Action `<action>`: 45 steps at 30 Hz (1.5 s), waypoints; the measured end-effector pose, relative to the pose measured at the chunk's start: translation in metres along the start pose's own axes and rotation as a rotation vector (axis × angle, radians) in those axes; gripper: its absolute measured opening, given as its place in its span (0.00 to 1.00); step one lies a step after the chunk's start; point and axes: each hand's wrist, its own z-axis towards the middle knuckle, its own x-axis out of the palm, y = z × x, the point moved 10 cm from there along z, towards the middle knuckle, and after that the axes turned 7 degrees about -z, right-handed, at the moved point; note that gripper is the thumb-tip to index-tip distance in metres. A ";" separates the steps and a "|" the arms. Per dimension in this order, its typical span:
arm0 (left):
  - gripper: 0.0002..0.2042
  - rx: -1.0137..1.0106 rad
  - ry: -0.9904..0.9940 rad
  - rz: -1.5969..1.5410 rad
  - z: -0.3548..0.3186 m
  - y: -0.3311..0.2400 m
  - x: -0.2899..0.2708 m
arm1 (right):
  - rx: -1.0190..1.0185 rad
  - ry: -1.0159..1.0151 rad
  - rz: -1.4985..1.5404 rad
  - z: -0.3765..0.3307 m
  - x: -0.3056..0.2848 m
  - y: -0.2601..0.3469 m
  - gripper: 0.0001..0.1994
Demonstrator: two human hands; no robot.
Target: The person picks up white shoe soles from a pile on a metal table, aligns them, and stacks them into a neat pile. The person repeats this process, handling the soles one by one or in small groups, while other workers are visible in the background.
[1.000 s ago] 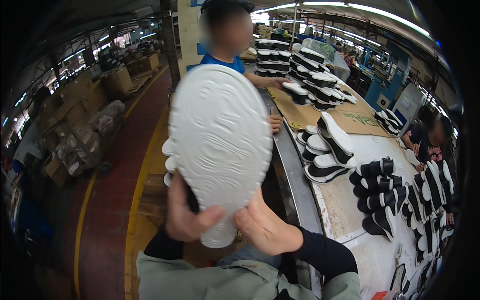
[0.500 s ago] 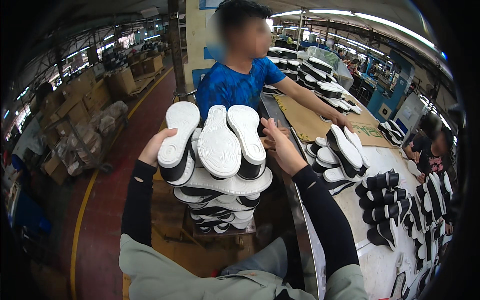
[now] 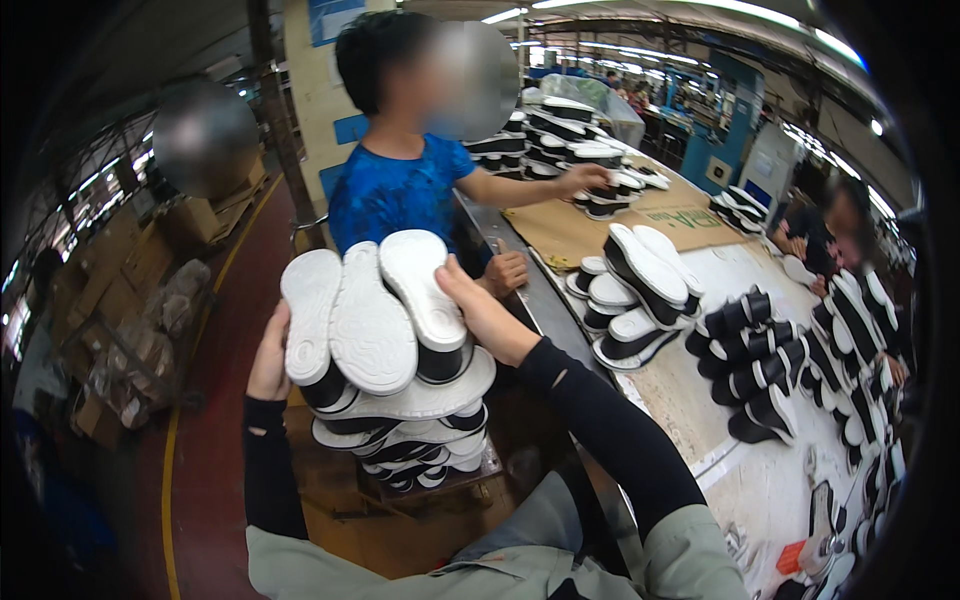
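In front of me rises a stack of white-and-black shoe soles (image 3: pixel 440 395), with three thick-heeled soles lying side by side on top, white bottoms up. My left hand (image 3: pixel 268 352) is closed around the outer side of the left top sole (image 3: pixel 312 310), its fingers partly hidden. On the other side, my right hand (image 3: pixel 487 312) grips the right top sole (image 3: pixel 420 285), thumb against its white face. Between them lies the middle top sole (image 3: pixel 372 325), which neither hand visibly touches. The stack stands on a low support beside the table.
A co-worker in a blue shirt (image 3: pixel 395 190) stands beyond the stack, one hand at soles on cardboard (image 3: pixel 540 225). The long table (image 3: pixel 690 425) on my right bears more soles (image 3: pixel 650 270) and another person sits across it. Left are a red aisle (image 3: pixel 225 450) and cartons (image 3: pixel 110 260).
My right hand has gone from open beside the stack to gripping the right top sole. The co-worker's hand has moved from the near soles to the far ones. My view has shifted right.
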 end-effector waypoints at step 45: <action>0.22 0.056 0.944 0.512 -0.167 0.392 0.582 | 0.600 -1.726 -1.131 -0.586 -0.378 0.077 0.31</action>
